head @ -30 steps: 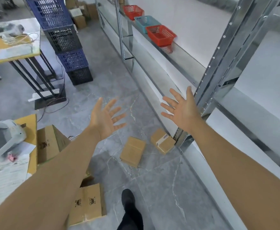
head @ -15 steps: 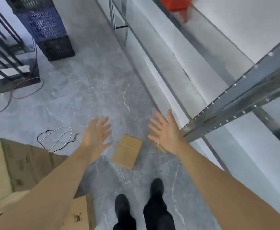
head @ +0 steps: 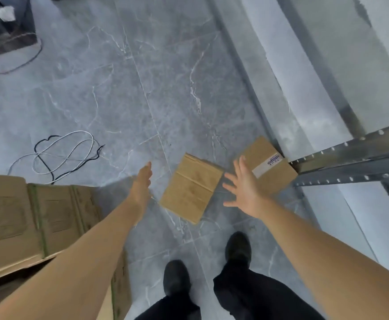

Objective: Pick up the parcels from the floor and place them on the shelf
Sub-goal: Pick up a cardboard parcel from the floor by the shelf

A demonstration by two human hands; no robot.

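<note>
Two brown cardboard parcels lie on the grey marble floor. The plain parcel lies between my hands. The parcel with a white label rests against the foot of the metal shelf on the right. My left hand hovers just left of the plain parcel, fingers straight, holding nothing. My right hand is spread open over the gap between the two parcels and covers the labelled one's near corner. Neither hand touches a parcel.
Large cardboard boxes stand at the lower left under my left arm. Loose white and black cables lie on the floor beyond them. My black shoes stand just behind the parcels. A dark table base is at top left.
The view has tilted down and closer to the floor. Both hands have dropped toward the parcels, and the labelled parcel now shows beyond my right hand.
</note>
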